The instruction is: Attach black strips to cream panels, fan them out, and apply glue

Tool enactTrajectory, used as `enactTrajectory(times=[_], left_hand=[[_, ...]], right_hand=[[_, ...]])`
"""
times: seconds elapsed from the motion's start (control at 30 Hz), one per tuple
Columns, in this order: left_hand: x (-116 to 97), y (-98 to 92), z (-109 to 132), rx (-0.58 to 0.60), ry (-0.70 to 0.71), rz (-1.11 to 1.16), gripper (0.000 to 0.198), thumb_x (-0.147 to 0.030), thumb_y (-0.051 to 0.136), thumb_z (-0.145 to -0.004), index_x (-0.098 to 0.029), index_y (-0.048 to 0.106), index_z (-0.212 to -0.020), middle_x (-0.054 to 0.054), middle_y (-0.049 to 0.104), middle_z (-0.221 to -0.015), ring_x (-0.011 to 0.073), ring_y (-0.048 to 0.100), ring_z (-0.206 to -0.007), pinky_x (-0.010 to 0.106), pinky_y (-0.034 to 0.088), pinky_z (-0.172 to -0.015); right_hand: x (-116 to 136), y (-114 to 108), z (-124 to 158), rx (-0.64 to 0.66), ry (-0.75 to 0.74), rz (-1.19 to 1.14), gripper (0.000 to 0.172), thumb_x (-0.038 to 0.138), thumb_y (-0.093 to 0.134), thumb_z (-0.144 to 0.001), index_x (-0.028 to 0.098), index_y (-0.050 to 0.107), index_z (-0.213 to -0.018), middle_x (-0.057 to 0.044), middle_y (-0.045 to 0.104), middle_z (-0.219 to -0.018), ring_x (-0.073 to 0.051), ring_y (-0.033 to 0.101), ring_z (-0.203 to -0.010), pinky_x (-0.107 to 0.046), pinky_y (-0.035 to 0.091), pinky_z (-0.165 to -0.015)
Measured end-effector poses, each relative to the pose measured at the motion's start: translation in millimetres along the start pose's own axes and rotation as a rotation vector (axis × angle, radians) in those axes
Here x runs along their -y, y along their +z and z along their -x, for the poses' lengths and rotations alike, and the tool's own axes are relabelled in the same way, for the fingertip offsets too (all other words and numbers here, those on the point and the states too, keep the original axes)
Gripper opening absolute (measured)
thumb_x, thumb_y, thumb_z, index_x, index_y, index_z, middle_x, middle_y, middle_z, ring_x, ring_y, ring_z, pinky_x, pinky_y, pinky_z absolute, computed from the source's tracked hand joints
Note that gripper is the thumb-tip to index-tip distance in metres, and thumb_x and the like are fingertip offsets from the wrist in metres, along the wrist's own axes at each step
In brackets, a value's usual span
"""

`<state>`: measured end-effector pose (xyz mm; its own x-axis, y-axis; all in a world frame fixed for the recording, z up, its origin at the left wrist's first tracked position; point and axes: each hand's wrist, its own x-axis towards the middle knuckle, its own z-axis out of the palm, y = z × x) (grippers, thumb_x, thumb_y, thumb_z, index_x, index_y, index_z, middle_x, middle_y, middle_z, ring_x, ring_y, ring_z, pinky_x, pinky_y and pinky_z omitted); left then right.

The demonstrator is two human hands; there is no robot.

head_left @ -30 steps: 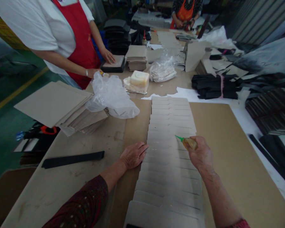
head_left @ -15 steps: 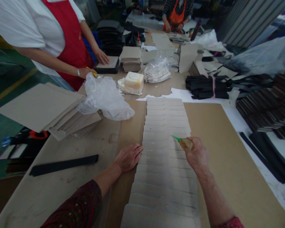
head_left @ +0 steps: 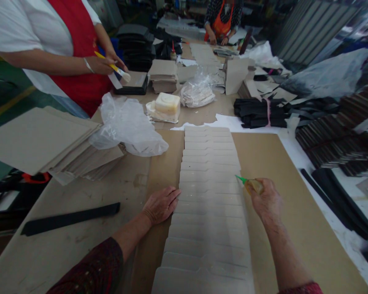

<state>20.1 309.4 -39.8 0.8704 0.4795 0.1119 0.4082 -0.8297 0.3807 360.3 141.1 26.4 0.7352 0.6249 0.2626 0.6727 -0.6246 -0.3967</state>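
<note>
Overlapping pale grey sheets run in a long row away from me over a brown board. My left hand lies flat at the row's left edge, fingers stretched out and fingertips touching the sheets. My right hand is wrapped round a small glue bottle with a green nozzle, whose tip points left at the row's right edge. Faint shiny marks show on some sheets near the middle of the row.
At left are stacked grey boards, a plastic bag and a black strip. A white block sits ahead. Black bundles lie at right. A person in a red apron holds a yellow brush.
My right hand has moved right with the bottle, from over the sheets to their right edge. My left hand stays at the row. The person's brush has been raised over the stack.
</note>
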Motion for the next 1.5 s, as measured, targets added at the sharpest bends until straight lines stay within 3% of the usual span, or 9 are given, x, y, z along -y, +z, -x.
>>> enactTrajectory(times=[0.17, 0.4, 0.63, 0.8, 1.0, 1.5], left_hand=[[0, 0.5, 0, -0.004, 0.004, 0.003, 0.036, -0.029, 0.041, -0.1, -0.02, 0.054, -0.133, 0.009, 0.062, -0.121, 0.021, 0.063, -0.107, 0.037, 0.054, -0.095], [1, 1.1, 1, -0.002, 0.001, 0.002, 0.037, -0.03, 0.042, -0.1, -0.02, 0.054, -0.134, 0.009, 0.062, -0.121, 0.0208, 0.063, -0.107, 0.035, 0.053, -0.096], [0, 0.2, 0, -0.001, -0.002, -0.004, 0.036, -0.029, 0.041, -0.1, -0.022, 0.053, -0.133, 0.008, 0.063, -0.12, 0.0207, 0.064, -0.104, 0.036, 0.054, -0.094], [2, 1.5, 1, 0.0, -0.005, -0.003, 0.036, -0.029, 0.041, -0.1, -0.024, 0.053, -0.133, 0.007, 0.062, -0.122, 0.0201, 0.063, -0.106, 0.035, 0.054, -0.094], [2, 1.5, 1, -0.011, 0.007, 0.014, 0.036, -0.029, 0.041, -0.1, -0.022, 0.053, -0.133, 0.008, 0.062, -0.121, 0.0208, 0.063, -0.106, 0.037, 0.054, -0.095], [0, 0.8, 1, -0.014, -0.003, 0.028, 0.036, -0.028, 0.043, -0.099, -0.022, 0.054, -0.133, 0.008, 0.063, -0.12, 0.0214, 0.063, -0.106, 0.038, 0.055, -0.094]], right_hand=[[6, 1, 2, 0.023, -0.041, -0.07, 0.047, 0.063, 0.052, -0.086, 0.02, 0.064, -0.1, -0.009, 0.067, -0.102, -0.021, 0.058, -0.079, -0.033, 0.041, -0.067], [-6, -2, 3, 0.018, 0.058, -0.06, 0.042, 0.059, 0.057, -0.081, 0.021, 0.063, -0.099, -0.009, 0.066, -0.1, -0.022, 0.057, -0.077, -0.037, 0.042, -0.069], [5, 9, -1, 0.024, 0.141, -0.31, 0.04, 0.056, 0.063, -0.076, 0.021, 0.061, -0.096, -0.006, 0.065, -0.09, -0.024, 0.059, -0.079, -0.042, 0.048, -0.073], [-4, 13, -20, -0.057, 0.11, -0.212, 0.039, 0.057, 0.059, -0.078, 0.021, 0.06, -0.095, -0.008, 0.063, -0.094, -0.025, 0.058, -0.083, -0.043, 0.047, -0.077], [-3, 18, -28, -0.026, 0.055, -0.09, 0.043, 0.059, 0.054, -0.082, 0.021, 0.062, -0.098, -0.009, 0.064, -0.097, -0.023, 0.054, -0.079, -0.039, 0.044, -0.07], [12, 20, -31, 0.01, -0.033, -0.061, 0.047, 0.064, 0.053, -0.083, 0.02, 0.064, -0.095, -0.008, 0.066, -0.093, -0.019, 0.052, -0.071, -0.034, 0.039, -0.064]])
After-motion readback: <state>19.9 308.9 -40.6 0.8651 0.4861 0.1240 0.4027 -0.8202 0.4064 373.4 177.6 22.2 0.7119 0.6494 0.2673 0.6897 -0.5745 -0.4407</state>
